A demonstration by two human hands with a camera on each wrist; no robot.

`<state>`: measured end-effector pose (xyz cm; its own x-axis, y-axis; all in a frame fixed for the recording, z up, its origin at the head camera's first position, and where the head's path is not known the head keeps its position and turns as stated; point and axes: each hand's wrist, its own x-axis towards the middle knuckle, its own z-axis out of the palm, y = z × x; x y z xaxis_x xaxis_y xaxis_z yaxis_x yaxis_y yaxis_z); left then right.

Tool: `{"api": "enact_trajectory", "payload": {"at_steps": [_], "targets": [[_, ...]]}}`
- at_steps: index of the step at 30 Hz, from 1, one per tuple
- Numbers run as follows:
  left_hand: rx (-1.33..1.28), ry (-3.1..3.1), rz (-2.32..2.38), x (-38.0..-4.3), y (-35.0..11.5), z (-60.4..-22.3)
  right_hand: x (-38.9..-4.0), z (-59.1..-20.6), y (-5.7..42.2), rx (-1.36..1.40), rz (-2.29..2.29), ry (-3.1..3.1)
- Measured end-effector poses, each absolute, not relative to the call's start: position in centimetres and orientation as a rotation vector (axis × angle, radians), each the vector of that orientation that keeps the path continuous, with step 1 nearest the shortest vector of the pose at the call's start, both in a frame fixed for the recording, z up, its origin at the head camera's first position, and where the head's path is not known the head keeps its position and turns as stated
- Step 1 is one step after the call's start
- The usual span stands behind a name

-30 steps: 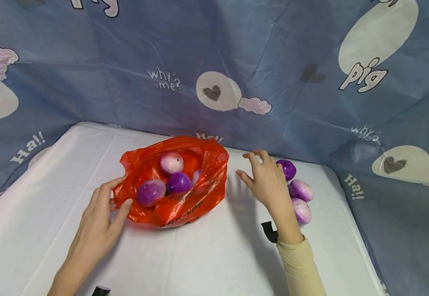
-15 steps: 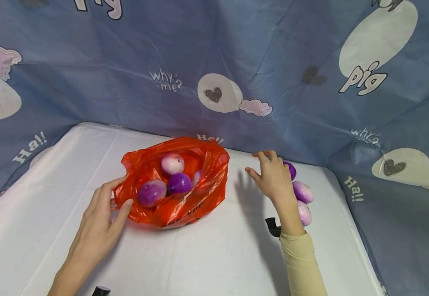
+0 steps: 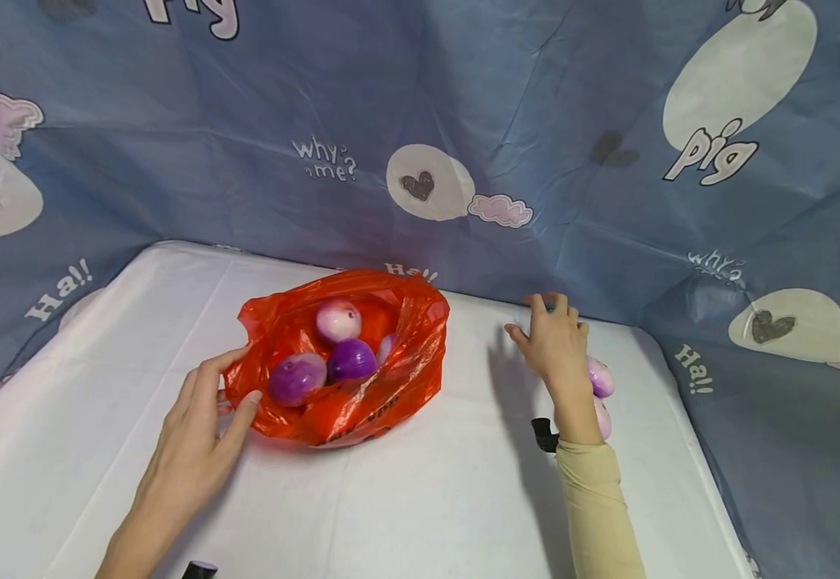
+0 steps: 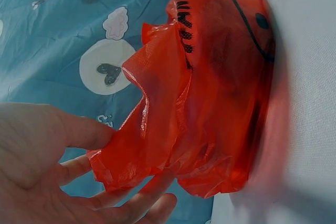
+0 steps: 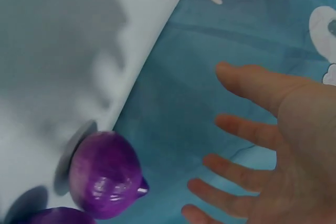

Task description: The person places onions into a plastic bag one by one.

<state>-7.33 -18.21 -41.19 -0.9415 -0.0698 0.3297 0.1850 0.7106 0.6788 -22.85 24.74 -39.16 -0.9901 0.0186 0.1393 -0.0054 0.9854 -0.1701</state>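
A red plastic bag lies on the table with its mouth spread. Inside it show a pale onion, a dark purple onion and a mottled purple onion, plus a sliver of another. My left hand pinches the bag's left edge between thumb and fingers. Over the table's right side hovers my right hand, fingers spread and holding nothing. Beside it in the right wrist view sits a glossy purple onion with a pointed tip. Two pinkish onions peek out past the wrist in the head view, the upper one partly covered.
White cloth covers the table. A blue printed curtain rises close behind its back edge and along the right side. Black straps stick out at the wrists.
My right hand has shifted right, away from the bag, and now hides the rear onion in the head view. The left hand and the bag stay in place.
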Motion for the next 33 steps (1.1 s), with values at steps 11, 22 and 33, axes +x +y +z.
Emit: {"api": "enact_trajectory", "payload": {"at_steps": [11, 22, 33], "targets": [[-0.094, -2.595, -1.071, -7.3, -18.2, -41.3, -23.6, -39.7, 26.4, -0.169, 0.267, -3.077], [-0.096, -2.585, -1.057, -7.3, -18.1, -41.3, -24.3, -40.4, 27.5, -0.236, 0.29, -3.117], [-0.086, -2.598, -1.058, -7.3, -18.1, -41.2, -24.4, -41.0, 27.9, -0.243, 0.286, -3.159]]}}
